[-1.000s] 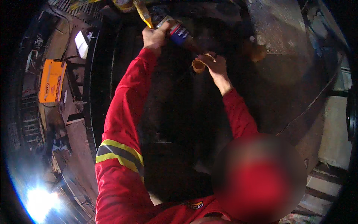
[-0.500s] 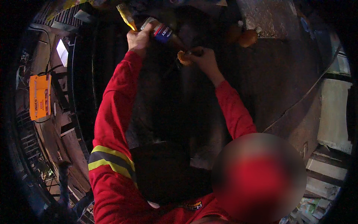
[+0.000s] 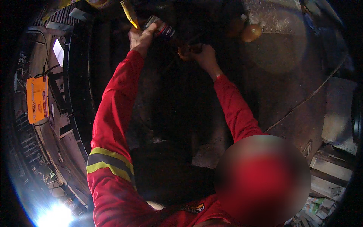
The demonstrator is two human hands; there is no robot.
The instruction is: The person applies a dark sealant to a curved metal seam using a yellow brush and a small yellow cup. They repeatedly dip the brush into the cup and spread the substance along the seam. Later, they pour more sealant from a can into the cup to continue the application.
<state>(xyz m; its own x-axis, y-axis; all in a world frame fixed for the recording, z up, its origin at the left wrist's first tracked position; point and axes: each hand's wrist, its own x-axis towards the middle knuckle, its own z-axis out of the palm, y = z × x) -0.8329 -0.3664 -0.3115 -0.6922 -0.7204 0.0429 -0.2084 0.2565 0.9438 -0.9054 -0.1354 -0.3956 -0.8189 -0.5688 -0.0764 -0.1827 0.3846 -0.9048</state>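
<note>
My left hand [image 3: 140, 38] is closed around a bottle [image 3: 165, 30] with a dark blue and red label. The bottle slants down to the right, its base up by my thumb and its narrower end toward my right hand. A narrow yellow object [image 3: 129, 14] sticks up from behind the same hand; its kind is unclear. My right hand [image 3: 205, 58] pinches a small rounded orange-brown piece [image 3: 184, 53] close to the bottle's narrow end. Shadow hides whether the two touch.
An orange rounded object [image 3: 251, 33] lies at the upper right, below a pale rough slab [image 3: 270, 17]. A thin cord [image 3: 298, 106] crosses the right side. At left, an orange printed card [image 3: 38, 100] hangs by wooden beams. Bright glare [image 3: 55, 216] fills the lower left.
My right hand has shifted slightly up and left with the orange-brown piece, and the bottle's lower end looks darker. Glare has appeared at the lower left. Both hands keep their grip.
</note>
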